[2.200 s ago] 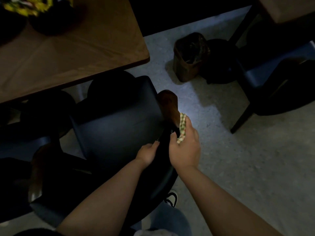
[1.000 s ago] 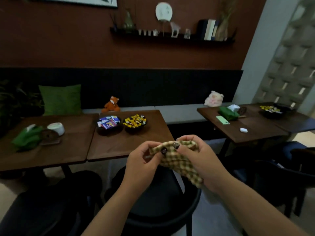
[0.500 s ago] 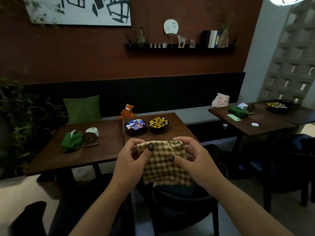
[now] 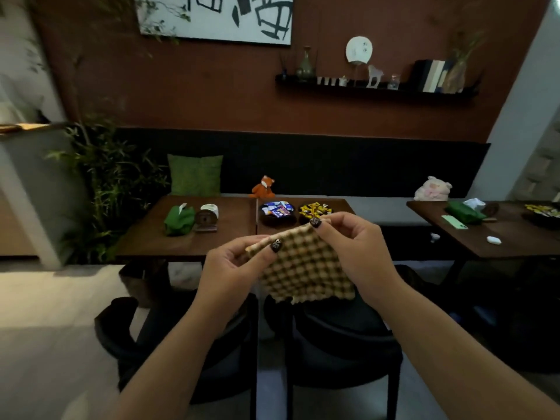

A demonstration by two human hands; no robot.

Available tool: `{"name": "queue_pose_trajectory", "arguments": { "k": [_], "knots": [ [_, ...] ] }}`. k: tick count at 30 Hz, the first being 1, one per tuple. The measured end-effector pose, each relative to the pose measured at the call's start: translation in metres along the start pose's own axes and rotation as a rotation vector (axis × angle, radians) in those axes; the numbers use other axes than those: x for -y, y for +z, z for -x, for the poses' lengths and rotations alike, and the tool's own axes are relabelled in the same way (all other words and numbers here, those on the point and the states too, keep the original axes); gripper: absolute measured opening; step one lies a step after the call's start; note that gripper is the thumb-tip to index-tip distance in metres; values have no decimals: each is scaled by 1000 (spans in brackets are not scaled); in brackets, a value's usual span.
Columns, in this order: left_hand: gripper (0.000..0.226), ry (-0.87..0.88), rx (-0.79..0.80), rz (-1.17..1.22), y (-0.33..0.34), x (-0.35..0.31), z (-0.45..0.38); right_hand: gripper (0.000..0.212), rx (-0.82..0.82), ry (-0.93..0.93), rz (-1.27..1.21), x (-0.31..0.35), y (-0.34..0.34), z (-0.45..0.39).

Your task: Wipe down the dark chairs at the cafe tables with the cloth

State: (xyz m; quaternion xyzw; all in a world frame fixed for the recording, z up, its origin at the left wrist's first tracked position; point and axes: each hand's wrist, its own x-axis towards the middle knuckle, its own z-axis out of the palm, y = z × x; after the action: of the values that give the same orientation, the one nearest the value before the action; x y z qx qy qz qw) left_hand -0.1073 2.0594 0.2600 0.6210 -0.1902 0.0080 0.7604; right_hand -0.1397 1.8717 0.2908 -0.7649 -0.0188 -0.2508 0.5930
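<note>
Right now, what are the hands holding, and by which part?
Both hands pinch the checked cloth by its top edge: left hand at the left corner, right hand at the right corner.

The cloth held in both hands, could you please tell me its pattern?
The cloth is checked, dark brown and cream, seen in the head view.

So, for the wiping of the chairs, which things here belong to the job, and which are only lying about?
Belong to the job:
- checked cloth, pinched by left hand and right hand
- dark chair below the hands
- second dark chair to its left

Only lying about:
- two candy bowls
- fox toy
- green cushion
- green phone
</note>
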Motion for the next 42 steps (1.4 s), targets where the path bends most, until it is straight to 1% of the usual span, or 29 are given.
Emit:
{"name": "queue_pose_trajectory", "arguments": {
  "k": [2, 4, 5, 7, 8, 9, 11, 12, 13, 15, 17, 18, 19, 21, 23, 24, 25, 26, 28, 29, 30, 32, 33, 34, 36, 38, 39, 42],
  "knots": [
    [36, -8, 16, -20, -1, -9, 10, 9, 14, -61, 9, 8, 4, 7],
    [47, -39, 48, -80, 0, -19, 21, 8, 61, -116, 28, 15, 4, 16],
    [45, -53, 70, -120, 3, -24, 26, 7, 79, -131, 46, 20, 4, 20],
    [32, -54, 75, -206, 10, -36, 35, 5, 98, -126, 59, 28, 2, 29],
    [25, -34, 50, -239, 14, -40, 38, 11, 104, -97, 34, 31, 0, 35],
    [19, -9, 19, -247, 17, -44, 40, 24, 115, -36, -21, 33, -3, 41],
    [15, 39, -54, -188, 21, -53, 43, 47, 156, 141, -160, 33, -8, 53],
    [16, 53, -91, -151, 22, -57, 42, 50, 172, 208, -209, 32, -9, 58],
    [17, 50, -121, -114, 21, -61, 41, 47, 168, 249, -244, 30, -11, 62],
    [22, 17, -135, -52, 17, -70, 41, 35, 92, 275, -293, 30, -13, 67],
    [27, -29, -34, -85, 7, -73, 39, 24, 27, 226, -271, 34, -14, 67],
    [26, -51, 44, -119, 1, -71, 38, 20, 37, 185, -262, 36, -14, 66],
    [23, -76, 102, -134, -4, -72, 40, 20, 77, 149, -258, 40, -13, 65],
    [9, -119, 183, -110, -12, -72, 43, 25, 206, 124, -254, 49, -7, 63],
    [29, -128, 217, -85, -17, -70, 43, 26, 304, 134, -233, 56, 2, 63],
    [33, -105, 206, -75, -19, -67, 42, 27, 298, 132, -239, 57, 6, 62],
    [32, -95, 168, -52, -21, -65, 41, 26, 242, 132, -263, 55, 11, 64],
    [30, -97, 125, -13, -23, -63, 40, 26, 132, 134, -296, 52, 14, 66],
    [26, -122, 59, 60, -27, -62, 38, 23, -155, 142, -327, 44, 22, 75],
    [24, -135, 52, 67, -28, -60, 38, 19, -248, 139, -310, 38, 26, 80],
    [23, -140, 56, 64, -30, -57, 37, 15, -270, 136, -285, 32, 31, 86],
    [21, -142, 62, 72, -32, -56, 38, 4, -183, 135, -272, 27, 44, 96],
    [20, -141, 66, 86, -34, -57, 39, 4, -136, 139, -284, 27, 51, 99],
    [20, -139, 70, 103, -35, -56, 38, 15, -124, 137, -292, 28, 58, 100],
    [21, -147, 60, 144, -40, -59, 37, 34, -183, 118, -322, 29, 66, 99],
    [27, -177, 57, 200, -47, -61, 34, 38, -215, 88, -316, 32, 73, 96],
    [30, -199, 66, 229, -51, -62, 33, 40, -195, 87, -309, 33, 76, 95],
    [34, -217, 78, 262, -63, -64, 30, 46, -61, 107, -292, 36, 88, 90]
  ]
}}
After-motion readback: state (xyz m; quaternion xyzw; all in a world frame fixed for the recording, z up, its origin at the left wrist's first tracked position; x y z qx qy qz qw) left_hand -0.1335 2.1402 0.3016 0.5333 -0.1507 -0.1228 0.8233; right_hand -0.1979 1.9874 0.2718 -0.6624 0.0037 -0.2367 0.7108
